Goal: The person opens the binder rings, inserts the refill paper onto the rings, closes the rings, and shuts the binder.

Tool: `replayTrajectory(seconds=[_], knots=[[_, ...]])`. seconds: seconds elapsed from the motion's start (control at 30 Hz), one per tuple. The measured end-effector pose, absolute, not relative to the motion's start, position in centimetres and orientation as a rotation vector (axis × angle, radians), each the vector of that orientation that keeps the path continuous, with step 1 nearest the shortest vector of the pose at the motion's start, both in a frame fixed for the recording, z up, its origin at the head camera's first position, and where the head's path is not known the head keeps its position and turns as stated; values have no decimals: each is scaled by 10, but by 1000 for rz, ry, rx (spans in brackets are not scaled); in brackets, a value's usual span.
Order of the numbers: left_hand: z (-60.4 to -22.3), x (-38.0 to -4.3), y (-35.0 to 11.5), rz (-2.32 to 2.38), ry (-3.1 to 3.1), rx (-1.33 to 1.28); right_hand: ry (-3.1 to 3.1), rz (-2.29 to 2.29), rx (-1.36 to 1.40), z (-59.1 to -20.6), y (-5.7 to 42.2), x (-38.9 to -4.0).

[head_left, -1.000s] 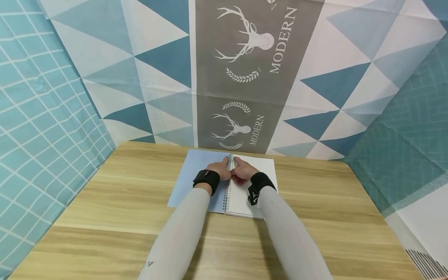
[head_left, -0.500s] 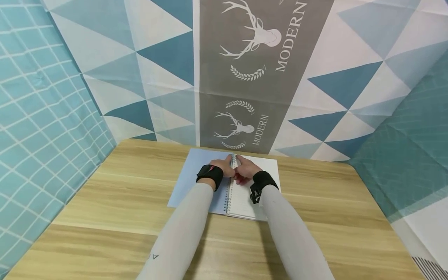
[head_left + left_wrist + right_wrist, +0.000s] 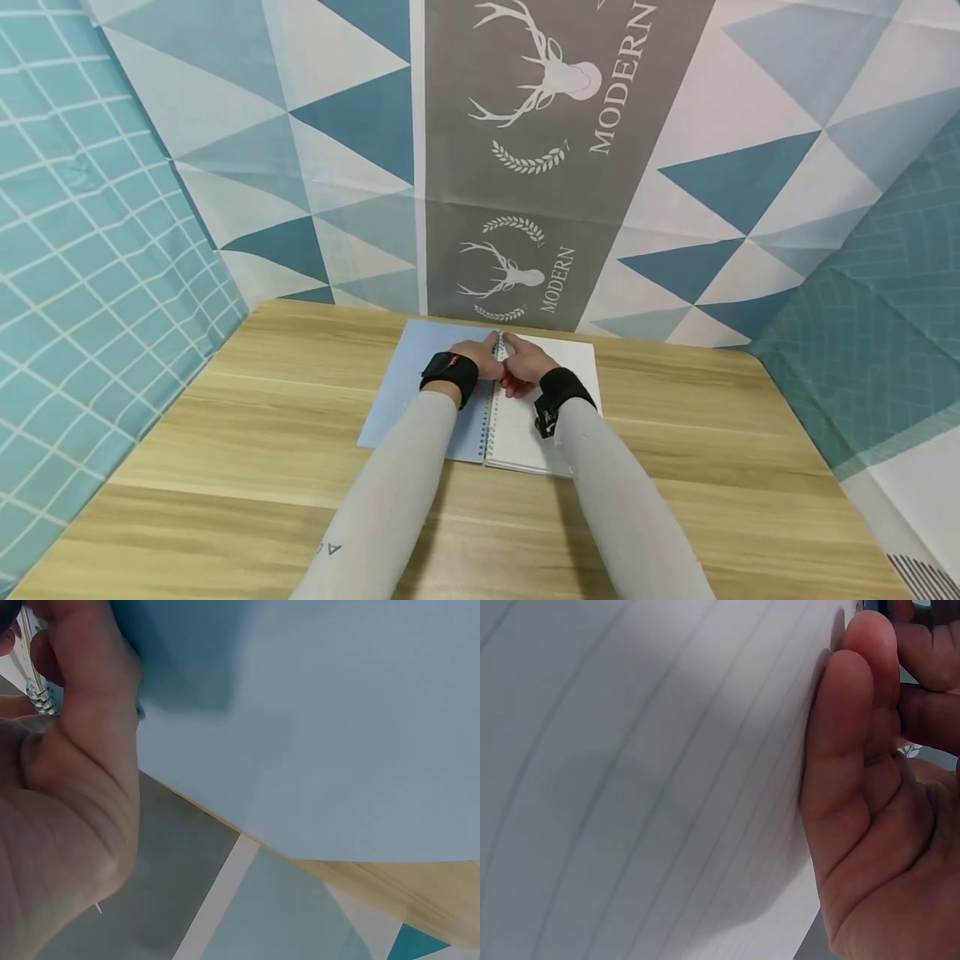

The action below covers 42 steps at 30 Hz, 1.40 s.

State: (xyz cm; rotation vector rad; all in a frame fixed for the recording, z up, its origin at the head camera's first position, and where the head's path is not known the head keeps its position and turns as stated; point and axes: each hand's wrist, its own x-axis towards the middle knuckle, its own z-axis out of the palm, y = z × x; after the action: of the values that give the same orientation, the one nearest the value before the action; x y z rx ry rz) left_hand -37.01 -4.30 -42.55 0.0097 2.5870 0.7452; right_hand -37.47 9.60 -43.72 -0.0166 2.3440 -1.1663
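A spiral notebook (image 3: 525,442) lies spread on the table, its light blue cover (image 3: 405,375) on the left and a white lined page (image 3: 652,780) on the right. Near the far end of its wire binding (image 3: 41,697), both hands meet. My left hand (image 3: 478,358) has curled fingers at the coil, from the cover side. From the page side, my right hand (image 3: 525,365) grips at the binding, with its lower fingers (image 3: 840,727) bent against the paper. The fingertips partly hide one another, so I cannot tell exactly which part of the binding they pinch.
The wooden table (image 3: 262,425) reaches back to a patterned cloth backdrop (image 3: 360,167) just behind the notebook. A blue checked cloth (image 3: 90,250) hangs at the left and a teal one (image 3: 885,333) at the right. Black straps (image 3: 450,375) circle both wrists.
The head view has shifted slightly. Both hands stay at the far end of the binding, with the left hand drawn a little closer against the right. The notebook remains spread in place.
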Motion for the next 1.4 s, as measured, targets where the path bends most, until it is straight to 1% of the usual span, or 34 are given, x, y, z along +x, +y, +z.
replayTrajectory(seconds=[0.43, 0.83, 1.1, 1.23, 1.4], knots=[[-435, -382, -41, 832, 2531, -53, 2379, -1146, -36, -436, 97, -375], [-448, -390, -37, 744, 2586, -40, 2389, -1144, -54, -438, 96, -376], [-442, -387, -35, 787, 2574, -37, 2394, -1152, -16, -439, 98, -377], [-436, -376, -36, 724, 2625, 40, 2455, -1114, -23, -442, 98, -377], [-438, -363, -49, 607, 2647, 121, 2621, -944, -197, -445, 88, -362]])
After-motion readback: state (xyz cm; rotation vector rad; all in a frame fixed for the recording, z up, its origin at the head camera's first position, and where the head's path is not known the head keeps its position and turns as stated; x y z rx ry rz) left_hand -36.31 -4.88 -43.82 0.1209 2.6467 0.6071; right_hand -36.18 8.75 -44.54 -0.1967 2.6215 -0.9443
